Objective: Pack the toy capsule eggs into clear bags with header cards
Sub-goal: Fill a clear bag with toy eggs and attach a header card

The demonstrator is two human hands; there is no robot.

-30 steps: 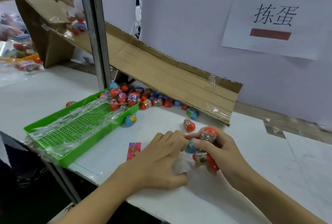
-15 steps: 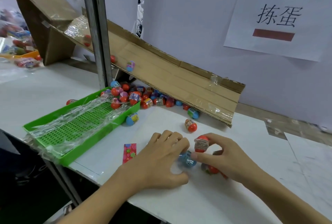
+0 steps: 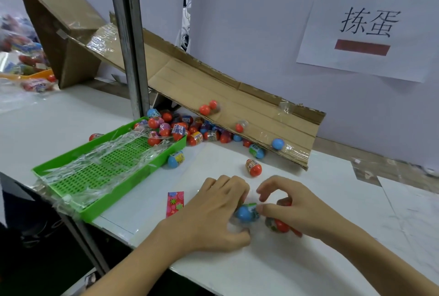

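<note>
Left hand pinning clear bag flat, fingers curled at its mouth; right hand pinching blue egg there, likely feeding it in beside red egg.

White table up front, and it's busy. A green tray sits at the left edge, crinkled clear film draped across it. Just beside its near corner lies a small red printed card, flat on the top. A heap of capsule eggs crowds the foot of the cardboard ramp, whose lower lip touches down on the table. One red egg lies apart, a blue egg hugs the tray's wall.
</note>
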